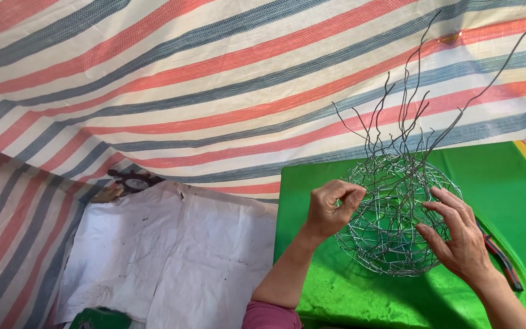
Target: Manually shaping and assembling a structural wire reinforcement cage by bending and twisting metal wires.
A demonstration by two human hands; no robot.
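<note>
no boxes, labels, signs or screens here

there is nothing with a label, no sign and no screen in this view. a small dark green thing [100,318] sits at the bottom edge by the white sheet; it might be a tub or a lid, but too little of it shows to tell.

A desk [506,183] covered with a bright green cloth [336,292] carries the things. A round ball of woven wire [391,244] rests on the cloth near the middle, its loose ends sticking upward. Just to the right of the ball, a pair of pliers [503,259] with red and black handles lies flat on the cloth.
</note>
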